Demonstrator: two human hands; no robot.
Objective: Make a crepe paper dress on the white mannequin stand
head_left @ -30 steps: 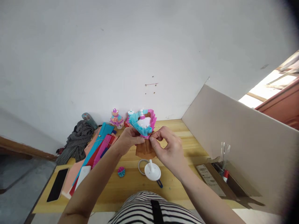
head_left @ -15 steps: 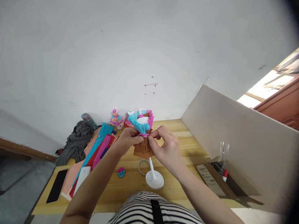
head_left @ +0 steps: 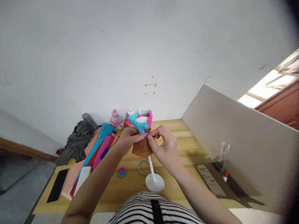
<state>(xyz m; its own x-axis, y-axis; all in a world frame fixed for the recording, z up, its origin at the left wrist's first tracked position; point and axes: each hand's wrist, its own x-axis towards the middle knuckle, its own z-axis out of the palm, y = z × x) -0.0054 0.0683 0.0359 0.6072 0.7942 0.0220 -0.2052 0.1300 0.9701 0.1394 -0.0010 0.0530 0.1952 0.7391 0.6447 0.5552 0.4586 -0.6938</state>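
A small white dress form point(head_left: 141, 119) wears a crepe paper dress with a blue and pink ruffled top point(head_left: 141, 126), a pink waistband and a brown skirt point(head_left: 142, 147). Its white stand point(head_left: 155, 183) hangs out below, tilted toward my body. On the left of the waist, my left hand point(head_left: 129, 139) grips the dress, thumb across the pink band. My right hand point(head_left: 163, 143) pinches the right side of the waistband between thumb and forefinger. Whether a loose strip end lies in that pinch is too small to tell.
A roll of tape point(head_left: 139, 169) and a pink-and-blue pleated rosette point(head_left: 121, 171) lie on the wooden table. Crepe paper sheets point(head_left: 93, 152), a phone point(head_left: 57, 185) and a striped cloth point(head_left: 80, 140) sit left. Finished dress figures point(head_left: 116, 119) stand behind. An open cardboard box point(head_left: 210, 180) is right.
The dress form has tilted slightly: its skirt shifted a little up and left, and the stand's base swung slightly nearer my body. Both hands keep their places at the waist.
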